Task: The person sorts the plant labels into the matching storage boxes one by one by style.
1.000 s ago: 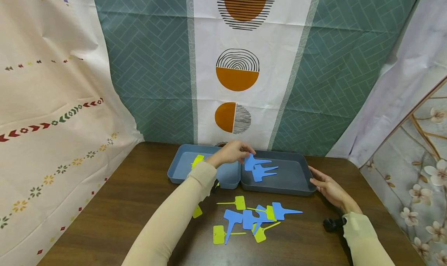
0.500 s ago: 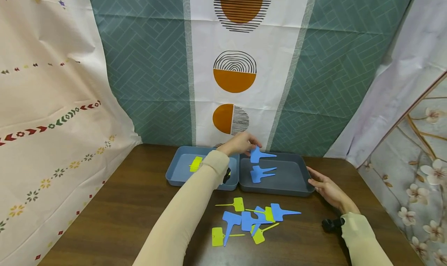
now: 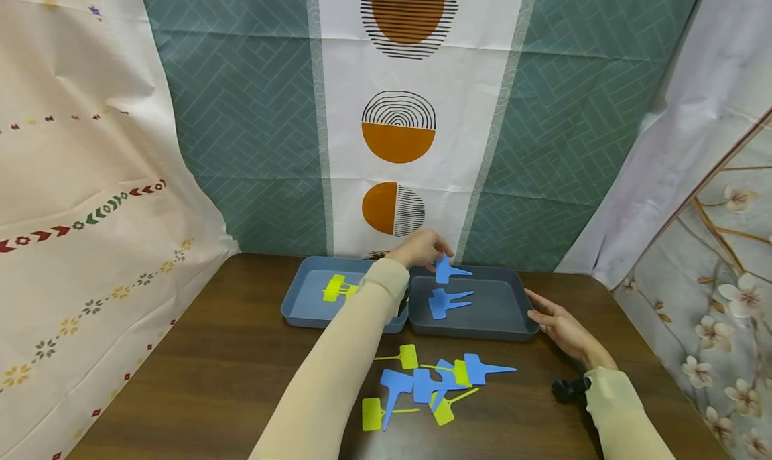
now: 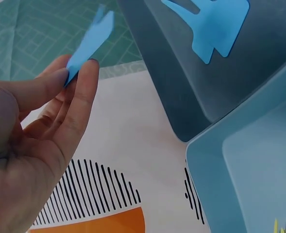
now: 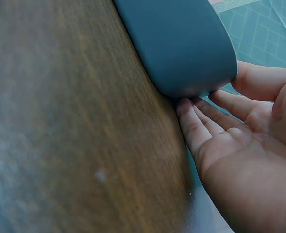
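My left hand [image 3: 421, 248] pinches a blue T-shaped plant label [image 3: 446, 271] between thumb and fingertips, over the back left part of the dark grey tray [image 3: 497, 302]. In the left wrist view that label [image 4: 90, 46] stands tilted up from the fingertips. Inside the tray, below the hand, blue labels [image 3: 442, 304] lie overlapping with their spikes pointing right. My right hand [image 3: 567, 329] rests its fingertips against the tray's right end. Seen from the right wrist, its thumb is near the rim and its fingers reach the tray's outer wall [image 5: 181, 48] low down, by the tabletop.
A lighter blue-grey tray [image 3: 301, 306] adjoins on the left, with yellow labels [image 3: 334, 288] in it, partly hidden by the left forearm. Several blue labels [image 3: 395, 383] and yellow labels [image 3: 371, 414] lie scattered on the wooden table [image 3: 199, 373] in front. Patterned cloth [image 3: 265, 145] hangs behind.
The left hand has moved right and slightly back with its blue label, away from the labels lying in the dark tray. The right hand stays at the tray's end. The head view has shifted slightly.
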### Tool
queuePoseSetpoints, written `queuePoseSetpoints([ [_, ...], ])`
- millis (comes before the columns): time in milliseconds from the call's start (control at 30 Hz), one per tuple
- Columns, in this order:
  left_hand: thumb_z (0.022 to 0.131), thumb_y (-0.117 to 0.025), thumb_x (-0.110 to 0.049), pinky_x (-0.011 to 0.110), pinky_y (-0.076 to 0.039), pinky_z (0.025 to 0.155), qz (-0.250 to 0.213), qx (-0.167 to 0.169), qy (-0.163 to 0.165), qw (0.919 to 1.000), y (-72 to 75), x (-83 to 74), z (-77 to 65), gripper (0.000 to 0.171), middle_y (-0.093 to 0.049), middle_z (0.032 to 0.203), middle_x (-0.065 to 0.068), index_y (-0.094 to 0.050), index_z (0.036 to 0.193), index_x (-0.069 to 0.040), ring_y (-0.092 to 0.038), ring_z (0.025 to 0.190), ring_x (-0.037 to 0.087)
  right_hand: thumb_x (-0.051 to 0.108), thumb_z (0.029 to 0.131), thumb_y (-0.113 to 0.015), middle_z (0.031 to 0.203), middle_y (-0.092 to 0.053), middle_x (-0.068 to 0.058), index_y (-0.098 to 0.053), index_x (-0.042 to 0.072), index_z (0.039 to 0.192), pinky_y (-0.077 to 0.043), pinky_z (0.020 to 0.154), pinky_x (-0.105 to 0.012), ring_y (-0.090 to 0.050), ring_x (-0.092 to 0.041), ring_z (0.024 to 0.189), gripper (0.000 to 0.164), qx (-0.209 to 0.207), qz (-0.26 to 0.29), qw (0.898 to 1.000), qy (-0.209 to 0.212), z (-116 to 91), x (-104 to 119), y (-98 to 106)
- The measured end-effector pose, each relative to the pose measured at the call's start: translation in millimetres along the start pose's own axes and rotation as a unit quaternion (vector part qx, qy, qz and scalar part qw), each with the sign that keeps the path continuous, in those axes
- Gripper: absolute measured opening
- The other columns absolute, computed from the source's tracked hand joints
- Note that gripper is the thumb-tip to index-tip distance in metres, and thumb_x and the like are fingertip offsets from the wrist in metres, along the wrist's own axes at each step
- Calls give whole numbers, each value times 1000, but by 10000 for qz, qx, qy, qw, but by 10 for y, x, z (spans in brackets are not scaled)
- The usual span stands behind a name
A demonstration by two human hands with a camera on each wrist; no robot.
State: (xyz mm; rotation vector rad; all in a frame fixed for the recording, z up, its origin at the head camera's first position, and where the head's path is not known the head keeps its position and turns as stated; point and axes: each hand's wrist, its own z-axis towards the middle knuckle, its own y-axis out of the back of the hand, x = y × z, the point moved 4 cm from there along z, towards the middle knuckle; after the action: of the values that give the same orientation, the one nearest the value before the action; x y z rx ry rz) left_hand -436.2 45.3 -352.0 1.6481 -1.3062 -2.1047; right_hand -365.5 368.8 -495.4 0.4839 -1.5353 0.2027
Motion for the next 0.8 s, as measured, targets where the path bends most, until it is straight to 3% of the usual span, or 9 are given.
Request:
queuePoseSetpoints([
  [267, 104, -56, 4, 30, -61, 74, 217, 72, 134, 9996, -83, -31, 94, 26, -68, 123, 18, -74, 122, -2, -69, 94, 26, 12, 112, -44, 170, 13, -24, 0, 2, 166, 5, 115, -75, 13, -51, 153, 70, -28, -15, 10000, 64, 1, -23, 34],
  [433, 105, -56, -1, 28, -52, 80, 791, 64, 192, 9967, -64, 21, 55, 26, -67, 128, 16, -75, 122, -7, -64, 105, 26, 11, 112, -43, 170, 12, -25, 0, 2, 166, 5, 115, -75, 13, -51, 153, 69, 66, 36, 9999, 111, 40, -10, 7],
  [567, 105, -57, -2, 28, -51, 84, 944, 64, 80, 9955, -50, 32, 48, 26, -68, 128, 15, -75, 122, -7, -61, 107, 23, 11, 112, -43, 170, 12, -25, 0, 2, 166, 5, 116, -74, 13, -50, 153, 69, 60, 100, 9999, 57, 51, 11, -3],
  [800, 106, -56, -4, 26, -49, 80, 1076, 120, -259, 9938, -10, -19, 30, 25, -70, 124, 13, -76, 122, -7, -60, 96, 19, 12, 112, -43, 169, 13, -27, 2, 2, 166, 4, 116, -74, 12, -52, 153, 70, 23, 17, 10000, 2, 20, -8, 15],
])
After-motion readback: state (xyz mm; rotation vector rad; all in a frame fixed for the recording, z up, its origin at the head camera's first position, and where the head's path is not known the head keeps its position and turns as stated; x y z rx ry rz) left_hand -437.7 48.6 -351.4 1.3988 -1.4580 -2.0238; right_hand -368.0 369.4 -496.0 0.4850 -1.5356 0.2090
